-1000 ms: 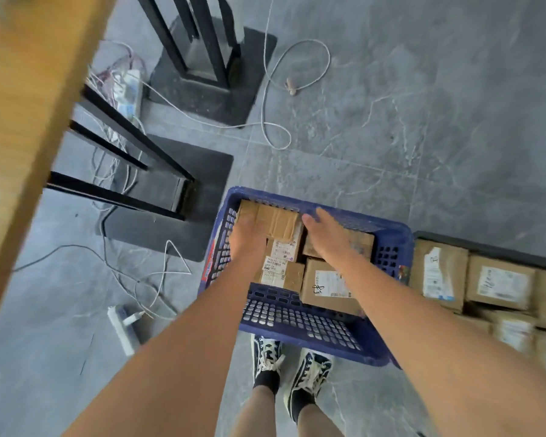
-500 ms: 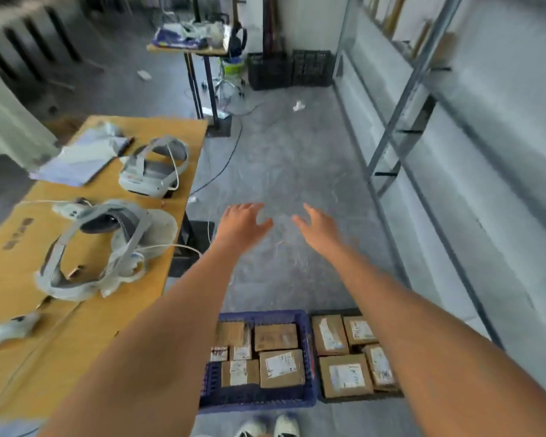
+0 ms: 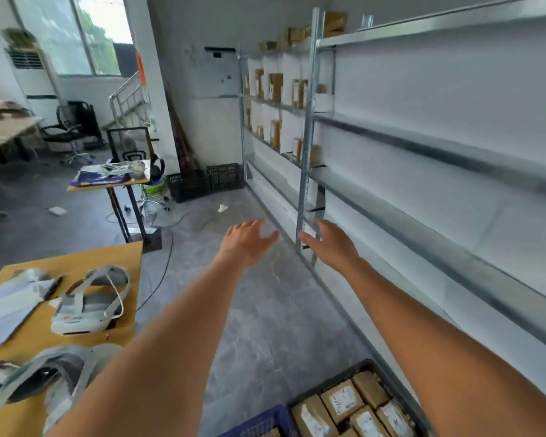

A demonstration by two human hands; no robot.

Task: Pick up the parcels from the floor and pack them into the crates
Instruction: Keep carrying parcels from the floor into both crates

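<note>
Both my arms stretch forward at chest height over the grey floor. My left hand (image 3: 245, 242) is held out with fingers spread and holds nothing. My right hand (image 3: 331, 244) mirrors it, palm facing inward, also with nothing in it. At the bottom edge a black crate (image 3: 356, 369) holds several brown cardboard parcels (image 3: 341, 400) with white labels. Just left of it shows the corner of a blue crate (image 3: 259, 422).
A metal shelving rack (image 3: 306, 127) runs along the right wall, with boxes on its far shelves. A wooden table (image 3: 85, 260) at left carries white headsets (image 3: 90, 302). Two black crates (image 3: 207, 181) stand by the far wall. Cables trail across the floor.
My hands have come up out of the blue crate, leaving the parcels there. My view has lifted from the floor to the room, and both hands now hover open in front of me.
</note>
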